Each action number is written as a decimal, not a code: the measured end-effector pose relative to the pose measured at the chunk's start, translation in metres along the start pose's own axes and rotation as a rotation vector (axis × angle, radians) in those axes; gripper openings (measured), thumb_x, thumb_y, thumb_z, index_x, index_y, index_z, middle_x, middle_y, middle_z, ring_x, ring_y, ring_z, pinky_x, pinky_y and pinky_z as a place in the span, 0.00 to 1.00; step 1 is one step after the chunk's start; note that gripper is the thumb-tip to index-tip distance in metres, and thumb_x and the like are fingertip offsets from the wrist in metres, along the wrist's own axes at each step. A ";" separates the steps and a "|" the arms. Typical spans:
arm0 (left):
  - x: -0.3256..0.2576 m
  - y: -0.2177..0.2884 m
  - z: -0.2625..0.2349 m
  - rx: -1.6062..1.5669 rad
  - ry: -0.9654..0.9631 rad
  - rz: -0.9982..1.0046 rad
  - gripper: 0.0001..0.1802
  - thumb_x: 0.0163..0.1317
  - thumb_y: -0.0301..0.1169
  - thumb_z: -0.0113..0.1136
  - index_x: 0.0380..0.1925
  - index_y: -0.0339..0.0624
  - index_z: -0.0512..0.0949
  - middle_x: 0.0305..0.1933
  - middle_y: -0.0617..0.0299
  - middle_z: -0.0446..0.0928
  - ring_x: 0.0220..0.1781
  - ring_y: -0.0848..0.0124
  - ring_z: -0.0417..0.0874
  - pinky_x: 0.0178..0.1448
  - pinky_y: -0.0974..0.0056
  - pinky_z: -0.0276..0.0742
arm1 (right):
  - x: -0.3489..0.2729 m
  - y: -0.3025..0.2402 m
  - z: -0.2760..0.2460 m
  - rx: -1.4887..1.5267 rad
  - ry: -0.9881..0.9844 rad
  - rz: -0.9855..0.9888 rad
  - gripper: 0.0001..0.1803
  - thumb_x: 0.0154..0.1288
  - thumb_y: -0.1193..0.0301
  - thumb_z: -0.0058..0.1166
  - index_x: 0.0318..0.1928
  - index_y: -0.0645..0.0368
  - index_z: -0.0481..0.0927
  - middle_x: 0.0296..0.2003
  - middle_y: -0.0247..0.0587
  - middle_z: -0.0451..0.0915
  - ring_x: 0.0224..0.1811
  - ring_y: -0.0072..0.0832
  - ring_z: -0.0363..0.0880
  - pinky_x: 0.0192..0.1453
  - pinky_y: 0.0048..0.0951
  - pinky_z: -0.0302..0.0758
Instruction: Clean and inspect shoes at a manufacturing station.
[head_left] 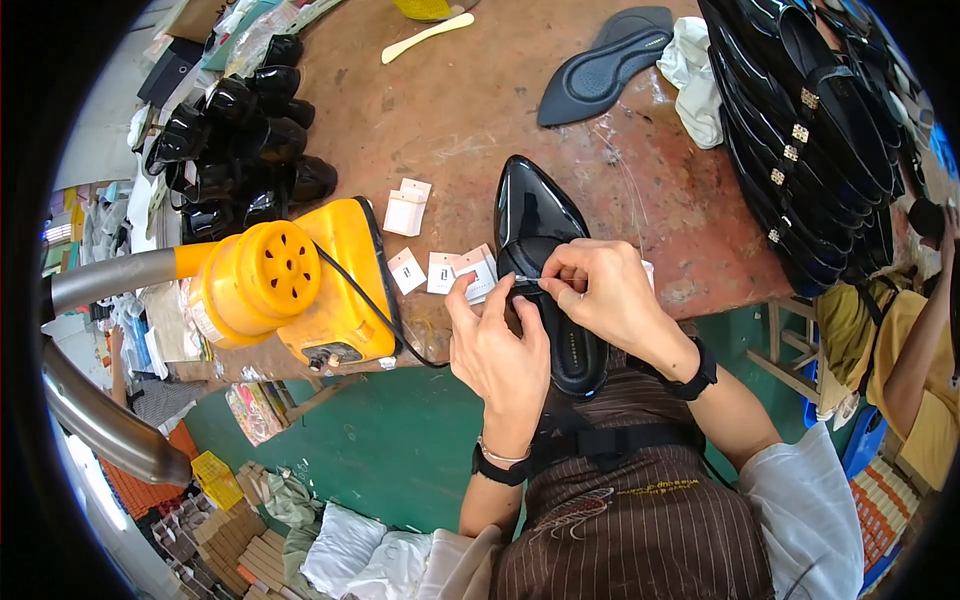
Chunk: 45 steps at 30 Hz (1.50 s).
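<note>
Right at the centre of the frame, here's the black pointed shoe (540, 205), toe toward the top, heel end lying over the near edge of the counter (440, 130), and both hands are on the band across its opening! The right hand (615, 300) has thumb and forefinger closed in a fine pinch on a small pale, shiny piece (526, 280), its other fingers curled in. Opposite, the left hand (497, 352) is half open, fingers spread and bent, fingertips at the left end of that band, thumb down by the shoe's inside; whether it grips anything or merely steadies, I can't tell. The step in hand looks like delicate work at the band, perhaps setting or fastening that piece, which is too small to make out fully. So what does the next move call for? I'd say a steady left hand, the band kept flat, and the right pinch lined up before any pressure or pull. Just left of the hands lie white cards (405, 212), and at the right edge a stack of black shoes (745, 125) with glittering ornaments (800, 133).
</note>
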<state>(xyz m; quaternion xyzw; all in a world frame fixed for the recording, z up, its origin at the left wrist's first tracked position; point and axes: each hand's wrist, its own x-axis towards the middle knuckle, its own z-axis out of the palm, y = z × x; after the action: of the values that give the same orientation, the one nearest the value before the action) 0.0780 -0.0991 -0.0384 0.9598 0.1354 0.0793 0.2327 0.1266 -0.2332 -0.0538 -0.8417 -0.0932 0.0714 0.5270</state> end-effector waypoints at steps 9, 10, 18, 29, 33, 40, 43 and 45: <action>0.000 -0.004 0.002 -0.157 -0.016 -0.065 0.13 0.57 0.28 0.63 0.43 0.43 0.86 0.56 0.53 0.75 0.45 0.53 0.84 0.47 0.54 0.78 | -0.007 -0.005 0.019 -0.217 0.094 -0.105 0.04 0.55 0.74 0.62 0.28 0.61 0.81 0.25 0.43 0.78 0.29 0.44 0.81 0.33 0.42 0.77; 0.000 -0.005 0.002 -0.147 0.010 -0.014 0.13 0.57 0.29 0.63 0.42 0.42 0.86 0.55 0.53 0.75 0.42 0.51 0.84 0.43 0.52 0.78 | -0.007 -0.005 0.019 -0.233 0.110 -0.113 0.04 0.55 0.74 0.62 0.27 0.60 0.81 0.25 0.43 0.78 0.29 0.43 0.81 0.32 0.42 0.77; 0.000 -0.007 0.002 -0.198 -0.003 -0.030 0.13 0.56 0.29 0.64 0.42 0.43 0.86 0.56 0.53 0.75 0.41 0.52 0.84 0.43 0.53 0.78 | -0.007 -0.007 0.024 -0.264 0.139 -0.111 0.04 0.54 0.75 0.62 0.28 0.60 0.79 0.25 0.43 0.78 0.29 0.43 0.81 0.32 0.41 0.77; 0.009 -0.009 -0.005 -0.104 0.000 -0.043 0.09 0.60 0.31 0.65 0.40 0.47 0.89 0.54 0.53 0.76 0.41 0.60 0.84 0.49 0.57 0.78 | -0.007 -0.008 0.025 -0.173 0.170 -0.019 0.02 0.56 0.77 0.61 0.30 0.59 0.80 0.27 0.43 0.79 0.29 0.45 0.80 0.32 0.42 0.75; 0.014 -0.021 -0.003 -0.145 -0.021 -0.014 0.09 0.59 0.33 0.68 0.38 0.47 0.89 0.55 0.53 0.76 0.41 0.58 0.85 0.48 0.57 0.79 | -0.008 -0.008 0.025 -0.180 0.166 -0.018 0.02 0.56 0.77 0.61 0.30 0.59 0.81 0.26 0.43 0.79 0.29 0.45 0.81 0.32 0.42 0.75; 0.014 -0.029 0.006 -0.478 -0.068 -0.135 0.08 0.55 0.28 0.71 0.35 0.44 0.89 0.53 0.55 0.76 0.45 0.56 0.84 0.50 0.57 0.79 | -0.009 -0.005 0.028 -0.241 0.181 -0.048 0.01 0.56 0.76 0.62 0.30 0.58 0.83 0.26 0.42 0.79 0.29 0.43 0.81 0.32 0.41 0.76; 0.015 -0.024 0.006 -0.549 -0.076 -0.164 0.07 0.53 0.26 0.72 0.34 0.42 0.89 0.53 0.56 0.76 0.44 0.57 0.83 0.50 0.57 0.79 | -0.009 -0.006 0.028 -0.301 0.193 -0.094 0.01 0.54 0.76 0.61 0.29 0.57 0.83 0.25 0.40 0.78 0.30 0.41 0.82 0.32 0.40 0.77; 0.015 -0.021 0.007 -0.457 -0.004 -0.052 0.06 0.53 0.26 0.71 0.33 0.42 0.87 0.52 0.56 0.76 0.45 0.56 0.82 0.50 0.57 0.78 | -0.011 -0.007 0.026 -0.339 0.203 -0.131 0.02 0.53 0.77 0.61 0.29 0.57 0.83 0.25 0.39 0.78 0.31 0.40 0.82 0.32 0.40 0.78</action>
<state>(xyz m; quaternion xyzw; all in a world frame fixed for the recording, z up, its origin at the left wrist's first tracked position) 0.0890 -0.0802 -0.0534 0.8785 0.1380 0.1001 0.4463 0.1099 -0.2094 -0.0584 -0.9134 -0.1051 -0.0649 0.3879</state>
